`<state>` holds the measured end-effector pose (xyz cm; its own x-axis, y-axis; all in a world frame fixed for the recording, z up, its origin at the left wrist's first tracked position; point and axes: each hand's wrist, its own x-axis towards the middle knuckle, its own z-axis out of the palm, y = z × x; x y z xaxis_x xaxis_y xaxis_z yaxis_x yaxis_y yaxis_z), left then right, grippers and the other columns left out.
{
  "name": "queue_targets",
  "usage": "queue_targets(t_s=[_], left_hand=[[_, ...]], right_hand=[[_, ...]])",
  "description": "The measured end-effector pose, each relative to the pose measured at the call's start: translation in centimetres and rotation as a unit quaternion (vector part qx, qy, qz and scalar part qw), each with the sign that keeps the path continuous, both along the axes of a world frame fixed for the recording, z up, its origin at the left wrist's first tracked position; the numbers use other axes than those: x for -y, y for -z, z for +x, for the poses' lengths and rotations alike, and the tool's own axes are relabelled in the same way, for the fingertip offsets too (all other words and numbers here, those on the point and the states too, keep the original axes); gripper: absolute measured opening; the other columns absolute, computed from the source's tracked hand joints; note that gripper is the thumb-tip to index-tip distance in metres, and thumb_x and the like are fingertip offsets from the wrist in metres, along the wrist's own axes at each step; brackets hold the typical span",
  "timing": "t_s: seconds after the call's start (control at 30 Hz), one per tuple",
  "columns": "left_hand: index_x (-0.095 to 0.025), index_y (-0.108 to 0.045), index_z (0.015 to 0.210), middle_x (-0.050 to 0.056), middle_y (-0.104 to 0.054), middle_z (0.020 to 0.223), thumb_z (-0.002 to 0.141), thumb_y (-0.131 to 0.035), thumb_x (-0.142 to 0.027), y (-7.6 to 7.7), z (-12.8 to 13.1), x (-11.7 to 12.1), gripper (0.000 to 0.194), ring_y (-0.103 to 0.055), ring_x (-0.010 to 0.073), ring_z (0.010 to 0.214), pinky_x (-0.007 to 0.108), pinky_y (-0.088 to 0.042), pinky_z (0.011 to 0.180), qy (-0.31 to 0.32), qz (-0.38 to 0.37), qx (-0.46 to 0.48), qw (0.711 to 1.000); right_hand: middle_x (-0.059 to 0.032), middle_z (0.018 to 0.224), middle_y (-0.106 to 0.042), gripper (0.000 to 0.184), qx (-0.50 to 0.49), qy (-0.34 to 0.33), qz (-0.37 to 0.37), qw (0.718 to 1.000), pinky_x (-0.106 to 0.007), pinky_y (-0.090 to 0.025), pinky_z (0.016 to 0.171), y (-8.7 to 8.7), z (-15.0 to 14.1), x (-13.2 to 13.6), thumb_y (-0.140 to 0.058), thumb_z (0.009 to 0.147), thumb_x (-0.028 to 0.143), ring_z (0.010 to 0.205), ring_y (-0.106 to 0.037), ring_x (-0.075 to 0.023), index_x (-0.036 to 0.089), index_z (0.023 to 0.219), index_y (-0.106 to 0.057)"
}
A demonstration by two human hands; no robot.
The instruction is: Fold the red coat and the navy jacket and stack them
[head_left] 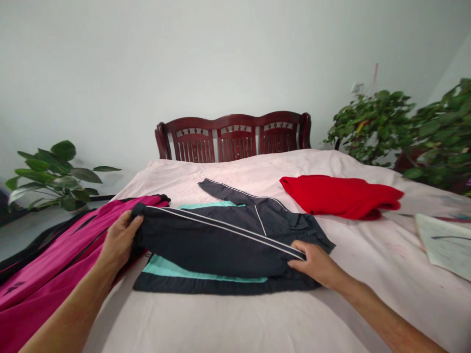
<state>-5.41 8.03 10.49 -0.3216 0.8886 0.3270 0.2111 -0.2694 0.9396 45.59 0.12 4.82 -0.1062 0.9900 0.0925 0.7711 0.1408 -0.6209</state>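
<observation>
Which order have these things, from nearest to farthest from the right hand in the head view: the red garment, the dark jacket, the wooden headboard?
1. Dark jacket: under the right hand, touching it, on the bed.
2. Red garment: beyond the hand, on the bed's far right.
3. Wooden headboard: farthest, at the bed's far end.
</observation>
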Motion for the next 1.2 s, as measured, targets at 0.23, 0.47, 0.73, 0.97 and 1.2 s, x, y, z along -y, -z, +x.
queue_targets(t_s=[0.23, 0.47, 0.73, 0.97, 1.2], left_hand=[[-0.018, -0.06, 0.088, 0.007, -0.066, 0.122, 0.077, -0.064, -0.034, 0.6, -2.0, 1.8, 0.02, -0.061, 0.0253, 0.114, 0.039, -0.047, 0.1, 0.071, 0.04, -0.158, 0.984], [-0.021, -0.068, 0.075, 0.011, -0.071, 0.108, 0.08, -0.058, -0.042, 10.3, -6.0, 3.8, 0.023, -0.065, 0.0291, 0.104, 0.041, -0.05, 0.096, 0.116, -0.053, -0.348, 0.929], [-0.023, -0.068, 0.076, 0.008, -0.069, 0.11, 0.077, -0.054, -0.028, 10.6, -5.6, 5.2, 0.015, -0.063, 0.0267, 0.108, 0.036, -0.05, 0.095, 0.107, -0.03, -0.423, 0.899], [-0.026, -0.072, 0.076, 0.006, -0.07, 0.116, 0.064, -0.044, -0.01, 9.4, -4.9, 5.4, 0.034, -0.06, 0.0304, 0.118, 0.044, -0.047, 0.1, 0.112, -0.057, -0.524, 0.843], [-0.03, -0.071, 0.11, 0.004, -0.061, 0.137, 0.088, -0.045, -0.023, 8.2, 3.0, 4.6, 0.034, -0.05, 0.0266, 0.133, 0.046, -0.039, 0.113, 0.128, 0.051, -0.563, 0.815]], right_hand=[[-0.0011, 0.076, -0.06, 0.011, 0.152, 0.004, 0.231, 0.961, -0.03, -0.04, 0.07, 2.6, 0.0, 2.7, -0.05, 0.076, 0.012, 0.073, -0.057, -0.0183, 0.024, 0.074, -0.05], [-0.0014, 0.083, -0.059, 0.018, 0.141, 0.01, 0.158, 0.977, -0.031, -0.04, 0.07, 3.5, 0.5, 3.4, -0.046, 0.072, 0.009, 0.08, -0.057, -0.0189, 0.024, 0.078, -0.052], [0.0018, 0.074, -0.058, 0.029, -0.124, 0.116, -0.027, 0.985, -0.031, -0.043, 0.072, 4.6, 2.6, 0.2, -0.057, 0.067, 0.03, 0.075, -0.057, -0.0192, 0.022, 0.093, -0.064], [-0.0006, 0.082, -0.064, 0.039, -0.096, 0.042, -0.089, 0.991, -0.029, -0.044, 0.069, 1.9, 3.0, -0.2, -0.06, 0.067, 0.029, 0.077, -0.061, -0.0186, 0.02, 0.104, -0.067], [-0.0014, 0.097, -0.067, 0.027, 0.174, 0.029, 0.059, 0.982, -0.027, -0.043, 0.077, -0.3, -0.2, 0.0, -0.054, 0.081, 0.019, 0.089, -0.064, -0.0182, 0.028, 0.1, -0.071]])
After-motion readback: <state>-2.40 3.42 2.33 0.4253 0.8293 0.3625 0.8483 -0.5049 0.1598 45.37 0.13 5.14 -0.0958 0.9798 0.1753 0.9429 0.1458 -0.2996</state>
